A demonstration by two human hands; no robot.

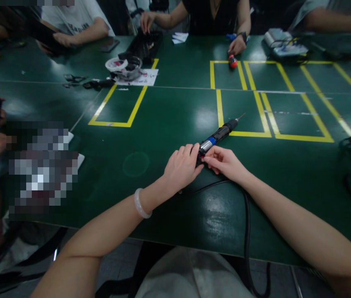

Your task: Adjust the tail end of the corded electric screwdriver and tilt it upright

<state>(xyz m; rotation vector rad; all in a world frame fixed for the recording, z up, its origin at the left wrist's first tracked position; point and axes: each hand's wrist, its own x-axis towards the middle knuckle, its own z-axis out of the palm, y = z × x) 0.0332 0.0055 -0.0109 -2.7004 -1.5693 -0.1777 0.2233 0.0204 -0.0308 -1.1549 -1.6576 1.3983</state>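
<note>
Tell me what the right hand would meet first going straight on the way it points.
The right hand would meet the electric screwdriver, seemingly at its fingertips; the left hand lies beyond. Depth is unclear.

Black powered screwdriver (219, 135) with silver and blue bands, dark green table (172, 111), yellow tape outlines (246, 134), black cable (246, 223), whitish bracelet (138, 203), red object (233, 61), white paper (151, 77) with dark markings

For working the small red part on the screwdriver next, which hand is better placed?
Probably the right hand: its fingertips are at the small red part, while the left hand lies over the rear end of the screwdriver, apparently steadying it.
</note>
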